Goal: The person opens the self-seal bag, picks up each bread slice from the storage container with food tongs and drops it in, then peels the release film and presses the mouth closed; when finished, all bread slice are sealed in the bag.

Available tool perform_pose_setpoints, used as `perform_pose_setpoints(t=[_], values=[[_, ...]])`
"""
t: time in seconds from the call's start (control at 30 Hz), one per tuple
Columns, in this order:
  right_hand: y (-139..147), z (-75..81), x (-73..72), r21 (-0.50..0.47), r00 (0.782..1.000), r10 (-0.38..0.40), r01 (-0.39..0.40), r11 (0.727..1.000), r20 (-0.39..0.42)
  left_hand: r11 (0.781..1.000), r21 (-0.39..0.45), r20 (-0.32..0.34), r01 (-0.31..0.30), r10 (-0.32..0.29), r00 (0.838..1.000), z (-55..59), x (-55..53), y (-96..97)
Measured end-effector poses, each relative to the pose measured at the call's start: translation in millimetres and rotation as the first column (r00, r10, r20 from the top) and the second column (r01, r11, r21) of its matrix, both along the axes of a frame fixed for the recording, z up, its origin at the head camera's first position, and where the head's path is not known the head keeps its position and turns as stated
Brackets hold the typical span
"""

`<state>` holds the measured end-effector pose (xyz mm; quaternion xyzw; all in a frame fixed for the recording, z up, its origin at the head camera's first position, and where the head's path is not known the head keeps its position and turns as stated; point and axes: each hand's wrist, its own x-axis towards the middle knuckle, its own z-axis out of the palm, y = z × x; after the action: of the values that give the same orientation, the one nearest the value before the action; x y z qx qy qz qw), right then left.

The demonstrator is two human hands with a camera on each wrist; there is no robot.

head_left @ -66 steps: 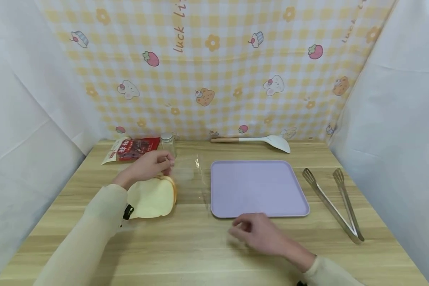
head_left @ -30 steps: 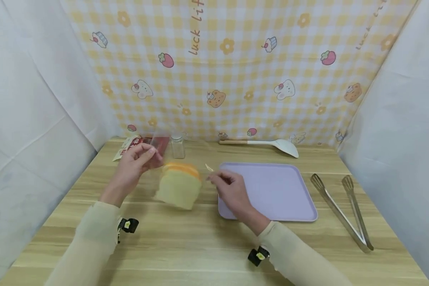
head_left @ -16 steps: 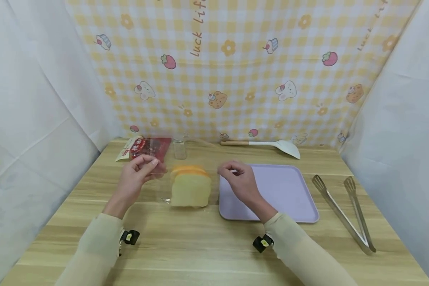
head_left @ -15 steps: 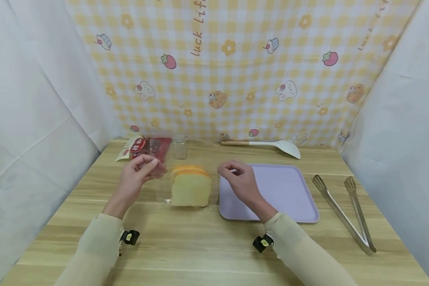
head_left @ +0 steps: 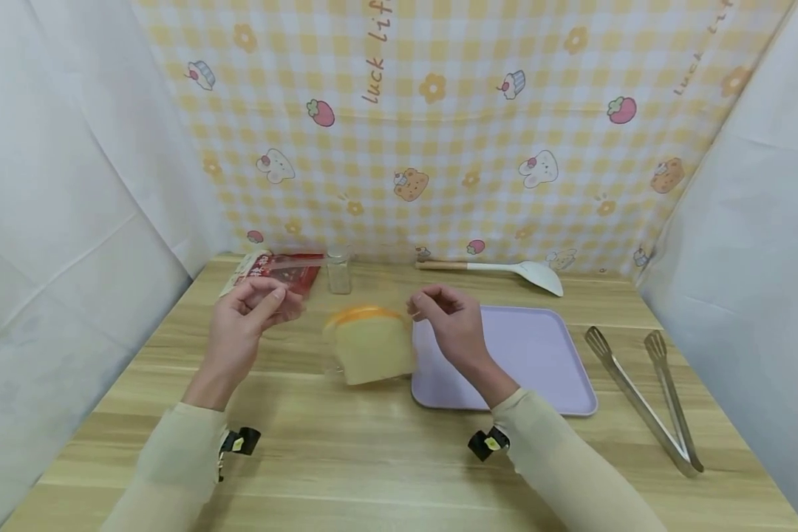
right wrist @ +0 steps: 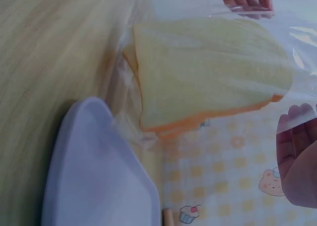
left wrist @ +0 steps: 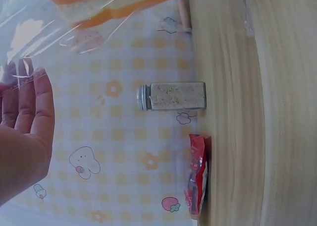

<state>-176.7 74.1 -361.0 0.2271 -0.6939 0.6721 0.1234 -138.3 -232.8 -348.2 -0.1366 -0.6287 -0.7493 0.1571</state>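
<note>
Both the left hand (head_left: 241, 326) and the right hand (head_left: 459, 326) pinch a clear bag (right wrist: 302, 52) with bread (head_left: 374, 350) inside, in the middle of the frame. If one hand slips, the bag could tip and the bread might drop. The bread leans more now than half a second ago.

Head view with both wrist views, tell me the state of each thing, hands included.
Left hand: thumb and fingers pinching the bag.
Right hand: also pinching the bag.
Clear bag: held up between the hands.
Bread slices: inside the bag, tilted.
Purple tray: flat on the table.
Tongs: lying spread open.
Spatula: lying down.
Jar: upright, lid on.
Red packet: lying down; can't tell whether sealed.
</note>
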Motion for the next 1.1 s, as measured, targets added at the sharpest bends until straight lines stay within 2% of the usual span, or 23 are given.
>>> perform_pose_setpoints(t=[0.2,0.4,0.5,0.63,0.73,0.87,1.1], values=[[0.0,-4.8,-4.2,-0.020,0.997,0.031,-0.030,0.999,0.071,0.999,0.038,0.010,-0.028,0.027,1.000,3.2,0.5,4.1],[-7.5,-0.3,-7.1,-0.057,0.991,0.061,-0.054,0.997,0.119,0.996,0.079,-0.043,-0.048,0.051,0.998,10.6,1.4,8.1],[-10.9,-2.0,-11.0,-0.074,0.984,0.078,-0.067,0.995,0.157,0.989,0.136,-0.057,-0.049,0.057,0.997,11.1,0.2,10.1],[-11.0,-7.9,-14.6,-0.078,0.975,0.088,-0.074,0.994,0.204,0.973,0.228,-0.060,-0.035,0.050,0.997,5.6,-4.8,13.4],[-8.4,-10.5,-14.6,-0.055,0.974,0.066,-0.055,0.997,0.215,0.966,0.257,-0.060,-0.035,0.052,0.997,2.4,-9.0,16.5],[-7.0,-10.6,-15.0,-0.044,0.974,0.050,-0.041,0.998,0.221,0.965,0.255,-0.072,-0.055,0.076,0.995,2.5,-11.9,19.2],[-16.5,-8.0,-16.5,-0.042,0.975,0.088,-0.081,0.996,0.204,0.957,0.268,-0.086,-0.113,0.141,0.986,4.9,-8.7,16.4]])
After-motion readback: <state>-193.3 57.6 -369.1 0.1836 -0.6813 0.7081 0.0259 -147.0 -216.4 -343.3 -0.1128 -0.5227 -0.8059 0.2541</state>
